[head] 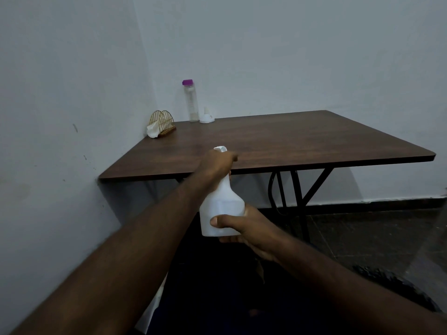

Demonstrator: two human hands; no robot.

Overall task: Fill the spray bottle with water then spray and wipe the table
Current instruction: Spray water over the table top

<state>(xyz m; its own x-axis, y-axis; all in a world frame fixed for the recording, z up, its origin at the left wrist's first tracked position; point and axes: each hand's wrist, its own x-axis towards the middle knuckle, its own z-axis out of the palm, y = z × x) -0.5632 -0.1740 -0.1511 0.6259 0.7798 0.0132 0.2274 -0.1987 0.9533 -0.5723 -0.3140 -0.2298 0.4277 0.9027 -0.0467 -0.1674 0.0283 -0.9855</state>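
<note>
Spray bottle (pixel 221 209) upright, nozzle toward table (pixel 278 141); left hand (pixel 217 163) wraps its head, right hand (pixel 246 228) grips base. No legible labels.

Plain pale grey-white painted walls (pixel 278 49) meet in a corner at the upper left, the left one marked with a few small dark scuffs, and the light over them is dim and even. A dark strip of skirting (pixel 387 203) runs along the foot of the far wall above a dark, glossy tiled floor (pixel 377 235). Into the corner is pushed a square brown wood-grain table (pixel 290 141) on black metal legs (pixel 300 189), one edge along each wall.
</note>
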